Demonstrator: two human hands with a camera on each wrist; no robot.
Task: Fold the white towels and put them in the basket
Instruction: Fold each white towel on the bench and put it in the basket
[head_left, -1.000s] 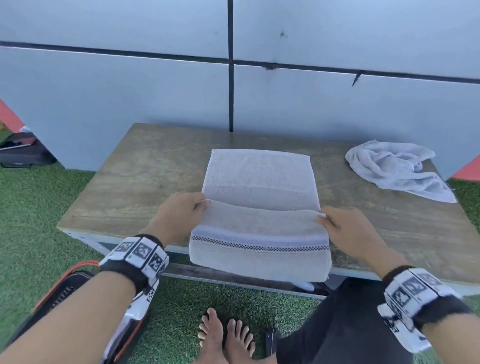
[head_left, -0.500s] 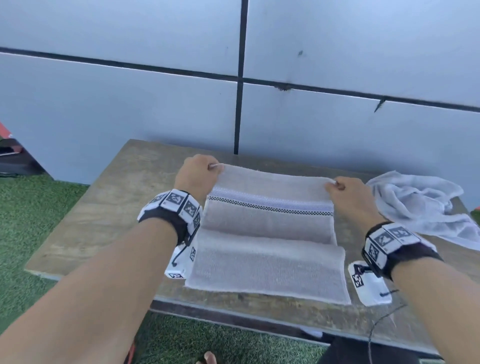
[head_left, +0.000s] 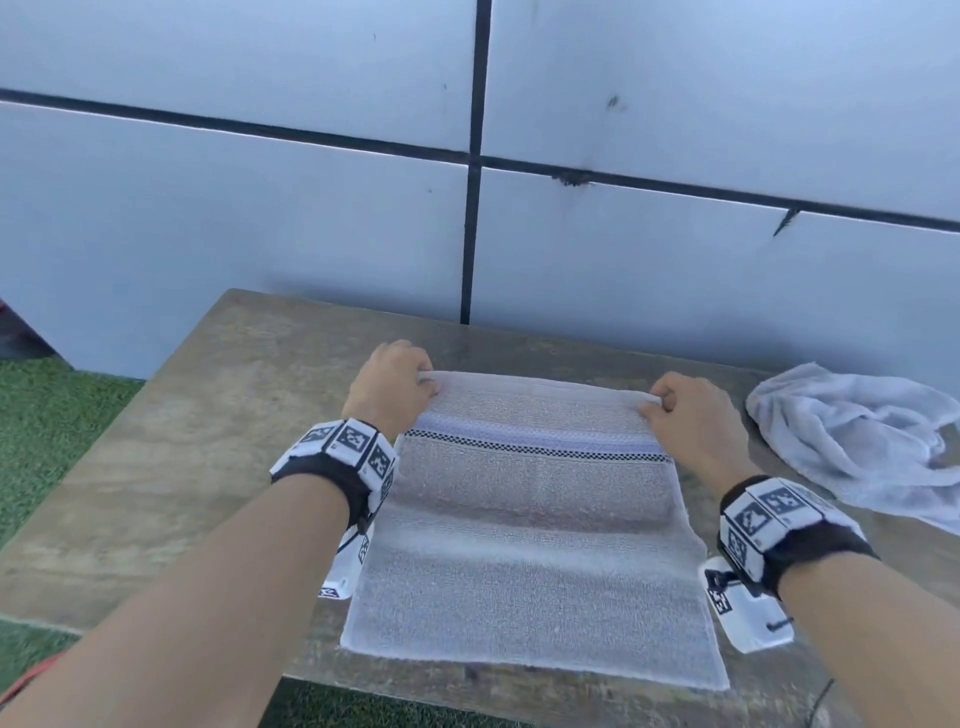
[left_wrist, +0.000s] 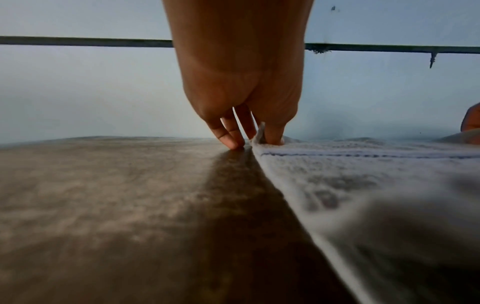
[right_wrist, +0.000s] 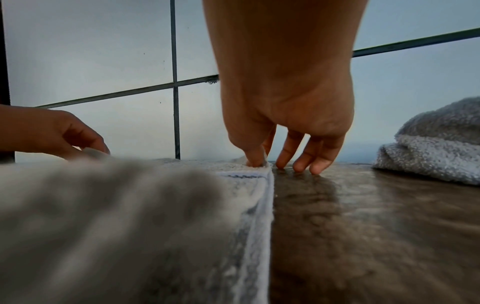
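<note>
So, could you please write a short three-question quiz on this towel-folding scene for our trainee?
1. True or false: the left hand and right hand each pinch a far corner of the flat towel.
2. Where does the crumpled towel lie? A) on the table, to the right of the flat towel B) on top of it C) on the grass
3. Fill in: the basket is ___ in these views.

Key: 1 true; 2 A; 3 not visible.

A worn wooden counter (head_left: 197, 447) set against a pale panelled wall carries a folded white towel (head_left: 530, 551) spread flat at its near middle and a crumpled white towel (head_left: 857, 441) at its far right.
</note>
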